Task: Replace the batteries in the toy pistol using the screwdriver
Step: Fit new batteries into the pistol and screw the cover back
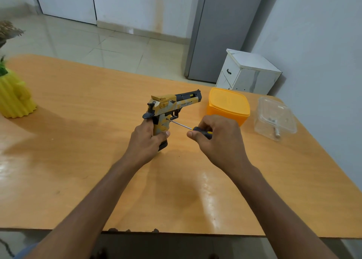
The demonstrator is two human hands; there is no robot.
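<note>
A yellow, grey and black toy pistol (172, 105) stands upright over the middle of the wooden table (78, 160), its barrel pointing right. My left hand (146, 139) grips its handle from the left. My right hand (217, 135) holds a screwdriver (188, 128) by its black and yellow handle. The thin metal shaft runs up and left, and its tip touches the side of the pistol's grip just below the trigger guard.
An orange lidded box (228, 105) stands just right of the pistol. A clear plastic container (275, 117) with small parts inside sits near the table's right edge. A yellow ribbed vase (14, 99) stands at the far left. A white cabinet (248, 72) is beyond the table.
</note>
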